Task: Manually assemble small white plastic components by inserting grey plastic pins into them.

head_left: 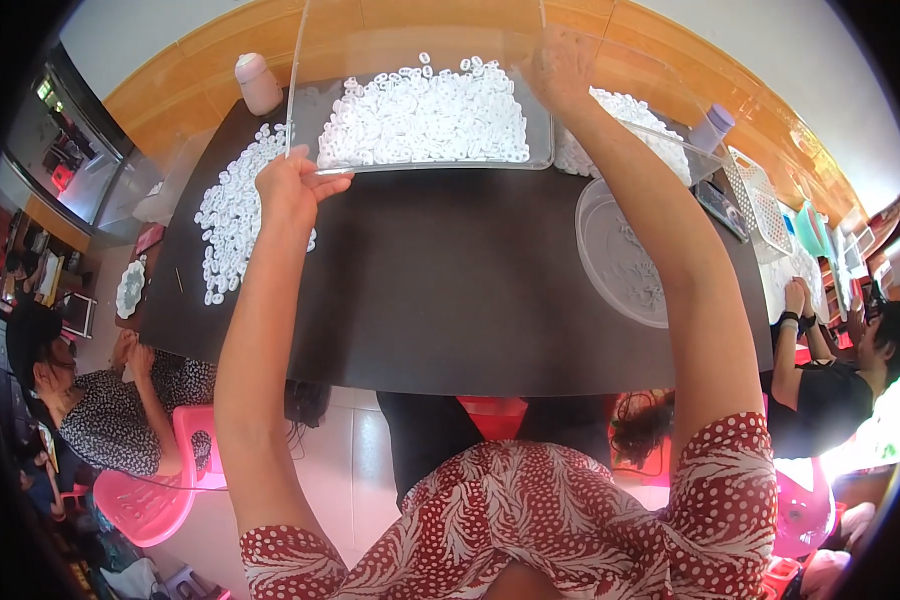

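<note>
A clear plastic bin (pixel 420 167) stands at the far side of the dark table, with a heap of small white oval pieces (pixel 425 115) inside. My left hand (pixel 292 190) holds its near left corner, thumb and fingers around the edge. My right hand (pixel 560 75) is at the bin's far right side, its fingers curled on the clear wall. Left of the bin lies a spread of loose white pieces (pixel 232 210), partly behind my left wrist. Under my right forearm, a round clear dish (pixel 602 255) contains small pale bits, partly hidden by the arm.
Another clear bin of white pieces (pixel 660 140) stands at the far right. Around the table are a pink bottle (pixel 259 85), a lilac bottle (pixel 711 130), a phone (pixel 720 208) and a white basket (pixel 760 205). People sit to the left and right.
</note>
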The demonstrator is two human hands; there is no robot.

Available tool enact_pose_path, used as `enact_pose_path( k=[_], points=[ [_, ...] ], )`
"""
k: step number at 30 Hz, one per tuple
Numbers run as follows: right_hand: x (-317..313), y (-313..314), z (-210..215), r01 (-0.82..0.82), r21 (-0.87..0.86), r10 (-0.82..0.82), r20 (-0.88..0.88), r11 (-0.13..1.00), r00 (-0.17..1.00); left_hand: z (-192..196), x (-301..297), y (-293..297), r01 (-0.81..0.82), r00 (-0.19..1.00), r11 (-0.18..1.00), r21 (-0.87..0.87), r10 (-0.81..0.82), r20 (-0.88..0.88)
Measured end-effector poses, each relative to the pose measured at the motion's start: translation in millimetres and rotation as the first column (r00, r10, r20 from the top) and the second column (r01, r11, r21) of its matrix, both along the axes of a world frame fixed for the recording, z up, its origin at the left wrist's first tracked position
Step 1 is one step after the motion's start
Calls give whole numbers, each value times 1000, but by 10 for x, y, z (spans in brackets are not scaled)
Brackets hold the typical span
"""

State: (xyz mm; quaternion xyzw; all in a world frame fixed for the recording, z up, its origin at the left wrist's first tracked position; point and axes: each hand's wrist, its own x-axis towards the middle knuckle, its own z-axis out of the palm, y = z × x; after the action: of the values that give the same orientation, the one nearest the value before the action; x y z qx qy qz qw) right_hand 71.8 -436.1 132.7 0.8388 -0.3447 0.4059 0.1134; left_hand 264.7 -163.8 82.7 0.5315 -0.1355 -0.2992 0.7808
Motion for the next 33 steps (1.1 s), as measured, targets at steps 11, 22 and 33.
enact_pose_path(
  k=[11,22,33],
  points=[
    [21,-22,-105,-195,419,108,221,887,969,-288,-216,27,-142,988,987,-80,146,48],
    [219,-99,-324,-220,213,80,521,952,850,-507,-119,-232,-222,969,966,131,203,142],
    [426,-212,-498,-290,194,105,637,937,764,-687,-73,-308,-405,726,869,286,115,678]
  ],
)
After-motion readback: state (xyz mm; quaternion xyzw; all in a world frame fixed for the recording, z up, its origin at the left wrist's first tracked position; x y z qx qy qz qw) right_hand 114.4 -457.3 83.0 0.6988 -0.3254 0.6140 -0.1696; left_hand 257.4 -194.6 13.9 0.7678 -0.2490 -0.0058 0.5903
